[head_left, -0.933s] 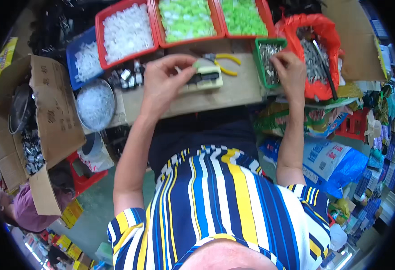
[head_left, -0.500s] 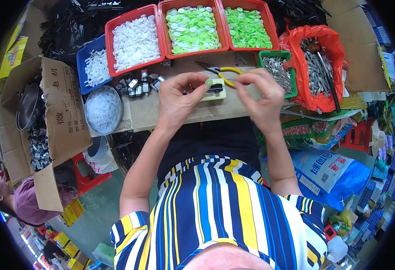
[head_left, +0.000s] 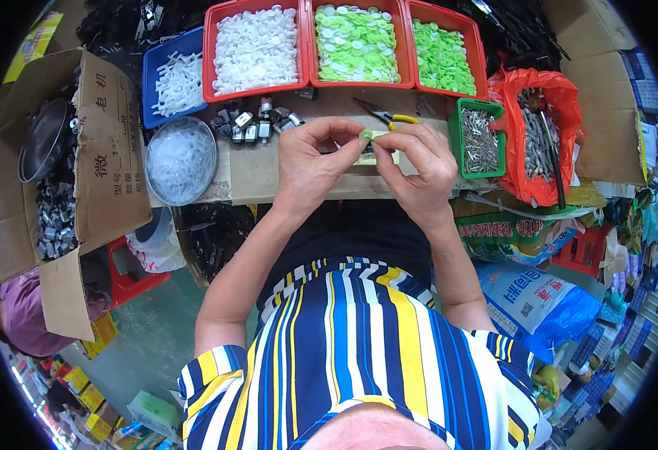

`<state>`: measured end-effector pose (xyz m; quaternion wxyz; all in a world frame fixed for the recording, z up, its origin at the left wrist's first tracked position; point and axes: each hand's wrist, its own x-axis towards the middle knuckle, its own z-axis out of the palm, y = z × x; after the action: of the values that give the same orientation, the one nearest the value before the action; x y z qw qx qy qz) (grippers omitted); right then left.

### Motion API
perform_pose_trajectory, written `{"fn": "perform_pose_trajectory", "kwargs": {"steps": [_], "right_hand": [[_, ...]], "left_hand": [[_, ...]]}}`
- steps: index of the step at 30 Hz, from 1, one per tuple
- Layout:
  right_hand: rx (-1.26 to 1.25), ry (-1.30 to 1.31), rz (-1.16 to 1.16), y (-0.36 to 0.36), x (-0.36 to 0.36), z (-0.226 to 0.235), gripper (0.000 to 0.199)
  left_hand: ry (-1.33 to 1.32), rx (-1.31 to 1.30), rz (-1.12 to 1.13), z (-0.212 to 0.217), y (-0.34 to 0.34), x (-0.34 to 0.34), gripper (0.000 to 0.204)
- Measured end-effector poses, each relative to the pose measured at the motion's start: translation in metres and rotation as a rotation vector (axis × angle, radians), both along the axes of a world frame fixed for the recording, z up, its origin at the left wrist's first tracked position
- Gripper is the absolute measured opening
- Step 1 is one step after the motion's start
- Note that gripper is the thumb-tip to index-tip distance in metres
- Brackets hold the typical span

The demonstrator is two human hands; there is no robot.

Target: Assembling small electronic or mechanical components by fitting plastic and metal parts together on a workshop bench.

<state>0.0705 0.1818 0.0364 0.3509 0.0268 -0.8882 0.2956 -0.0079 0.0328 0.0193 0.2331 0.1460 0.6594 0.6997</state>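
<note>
Between the thumb and forefinger of my left hand (head_left: 310, 161) is a small light-green round disc (head_left: 365, 136). The fingertips of my right hand (head_left: 417, 169) are pinched close beside that disc; anything they hold is too small to make out. Under and behind my fingers sits a pale block (head_left: 389, 139) with a dark part on it, mostly hidden. Just beyond lie pliers with yellow handles (head_left: 402, 118). To the right of my right hand stands a green box of thin metal pins (head_left: 481, 142).
Along the back stand red trays of white parts (head_left: 257, 52), green and white discs (head_left: 355, 49), and green discs (head_left: 445, 60). Small motors (head_left: 251, 133), a bowl of clear parts (head_left: 181, 161) and a blue tray (head_left: 175, 86) are left. A red bag (head_left: 569, 112) holds grey parts at right.
My right hand has moved left from beside the pin box, and its fingertips now meet the green disc in my left hand. The view has shifted, with the trays now farther right.
</note>
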Motion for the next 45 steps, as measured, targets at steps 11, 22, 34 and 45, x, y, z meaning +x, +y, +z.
{"fn": "perform_pose_trajectory", "kwargs": {"steps": [11,22,34,45], "right_hand": [[0.184,0.027,-0.019,-0.001,0.003,-0.009,0.020],[-0.235,-0.153,0.159,0.010,-0.003,-0.016,0.012],[-0.013,-0.264,0.169,0.004,-0.016,-0.035,0.010],[0.014,-0.320,0.186,0.001,-0.017,-0.028,0.010]], "left_hand": [[0.422,-0.093,0.093,0.000,0.003,0.005,0.013],[0.573,-0.128,0.062,-0.004,-0.007,0.007,0.016],[1.291,-0.462,-0.003,-0.033,-0.028,0.013,0.023],[1.405,-0.504,-0.064,-0.042,-0.033,0.007,0.030]]}}
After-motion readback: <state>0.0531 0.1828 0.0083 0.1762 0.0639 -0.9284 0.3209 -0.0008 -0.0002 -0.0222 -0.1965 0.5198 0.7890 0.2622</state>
